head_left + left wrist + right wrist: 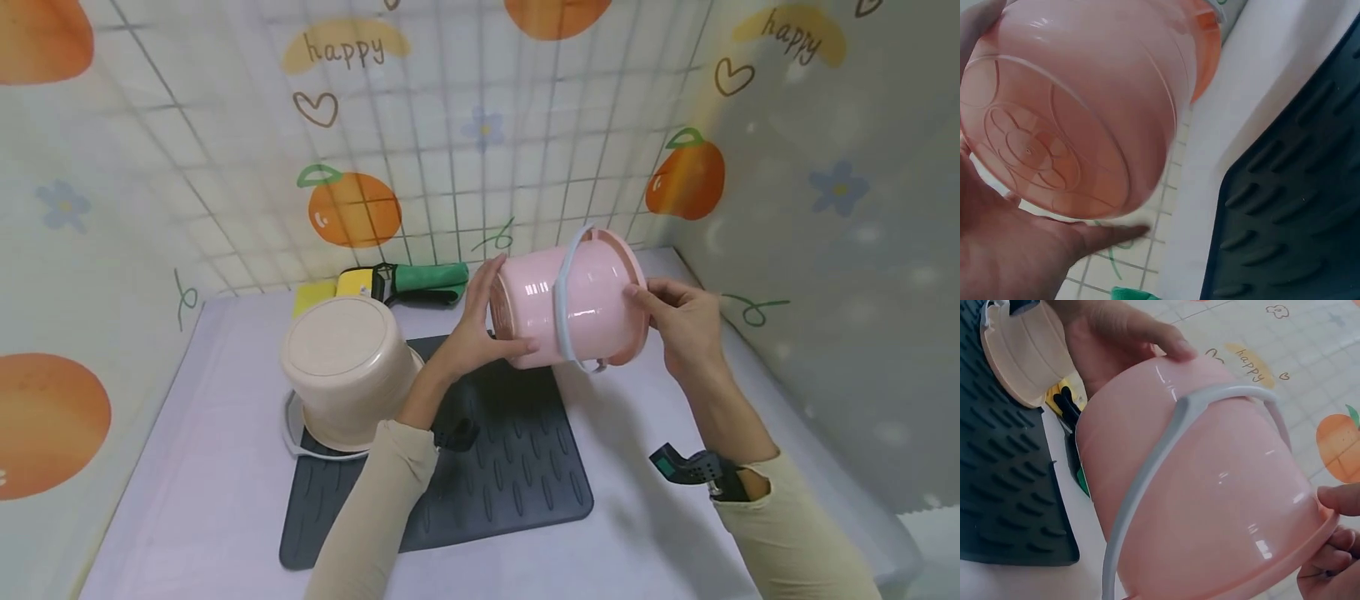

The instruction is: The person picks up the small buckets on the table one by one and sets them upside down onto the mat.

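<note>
The pink bucket lies sideways. Your left hand spreads its fingers round the bottom; your right hand pinches the rim.

We face a pale back wall patterned with dark grid lines, orange fruits and "happy" lettering. Beside it, the greyer right wall catches soft light spots; below, we see a whitish-lilac table.
</note>
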`<state>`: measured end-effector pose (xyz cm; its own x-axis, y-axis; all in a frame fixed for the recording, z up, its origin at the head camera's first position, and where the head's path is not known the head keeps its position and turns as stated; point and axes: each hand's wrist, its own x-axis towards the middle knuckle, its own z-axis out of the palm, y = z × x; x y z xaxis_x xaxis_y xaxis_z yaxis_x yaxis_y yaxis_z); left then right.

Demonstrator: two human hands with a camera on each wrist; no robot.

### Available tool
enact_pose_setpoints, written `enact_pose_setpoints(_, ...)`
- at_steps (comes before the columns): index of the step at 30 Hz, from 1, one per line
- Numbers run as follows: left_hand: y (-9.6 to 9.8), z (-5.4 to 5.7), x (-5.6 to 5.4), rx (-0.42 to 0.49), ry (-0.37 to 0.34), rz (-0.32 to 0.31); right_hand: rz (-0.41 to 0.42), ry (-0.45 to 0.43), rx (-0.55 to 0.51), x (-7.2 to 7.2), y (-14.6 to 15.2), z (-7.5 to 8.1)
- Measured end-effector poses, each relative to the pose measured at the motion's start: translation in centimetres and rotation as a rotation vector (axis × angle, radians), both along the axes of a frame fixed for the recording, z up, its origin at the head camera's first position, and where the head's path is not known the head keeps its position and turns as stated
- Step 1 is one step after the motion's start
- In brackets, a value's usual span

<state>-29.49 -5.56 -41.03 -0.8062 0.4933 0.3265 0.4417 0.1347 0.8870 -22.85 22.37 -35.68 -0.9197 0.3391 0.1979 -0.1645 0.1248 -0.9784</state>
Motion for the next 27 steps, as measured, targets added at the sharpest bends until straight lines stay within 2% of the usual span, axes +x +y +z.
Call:
enact_pose_setpoints(3,0.0,0.2,-0.1,0.031,-0.009,0.022,0.016,-0.021,0.005,-0.1,0.0,0.0)
enact_pose_setpoints(6,-0.5,0.8,0.0,0.023,0.016,0.076,0.046,-0.032,0.088,-0.1,0.0,0.1)
enact_pose_setpoints(10,-1.0,2.3,0.3,-0.028,0.067,0.142,0.108,-0.043,0.249,0.0,0.7,0.3)
enact_pose_setpoints(13,-1.2,3.4,0.7,-0.080,0.076,0.168,0.097,-0.046,0.373,0.7,1.3,0.4)
enact_pose_setpoints(16,-1.5,4.2,1.2,-0.133,0.073,0.197,0.054,0.005,0.464,1.9,1.6,0.2)
enact_pose_setpoints(20,-2.0,5.0,1.8,-0.169,0.089,0.241,0.051,0.140,0.623,3.5,1.1,-0.5)
enact_pose_setpoints(23,-2.3,5.4,2.0,-0.179,0.094,0.267,0.125,0.216,0.743,4.6,0.4,-1.7)
enact_pose_setpoints(27,-2.5,6.1,2.5,-0.197,0.098,0.284,0.305,0.254,0.814,5.7,-0.8,-3.3)
